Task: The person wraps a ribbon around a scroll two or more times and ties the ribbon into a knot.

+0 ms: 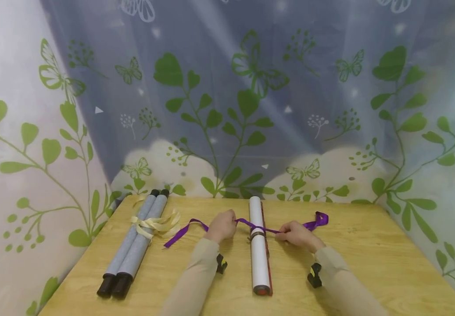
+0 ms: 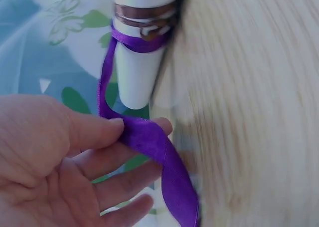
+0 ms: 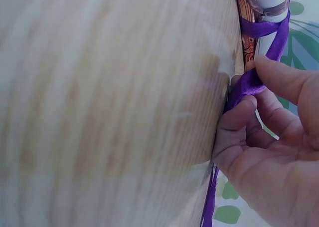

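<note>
A white rolled scroll (image 1: 259, 263) with a red edge lies lengthwise on the table, a brown cord (image 2: 144, 17) wound about its middle. Round it, beside the cord, passes a purple ribbon (image 1: 244, 221), crossed over on top. My left hand (image 1: 223, 226) pinches one side of the ribbon between thumb and index finger, left of the scroll; its other fingers are spread in the left wrist view. On the opposite side my right hand (image 1: 299, 235) pinches the other length between thumb and fingers. Loose ribbon tails trail beyond both hands.
Two grey rolls (image 1: 136, 245) with black end caps lie side by side at the left of the wooden table (image 1: 369, 272), tied by a cream ribbon (image 1: 148, 224) in a bow. A leaf-patterned curtain (image 1: 219, 109) hangs behind the table's far edge.
</note>
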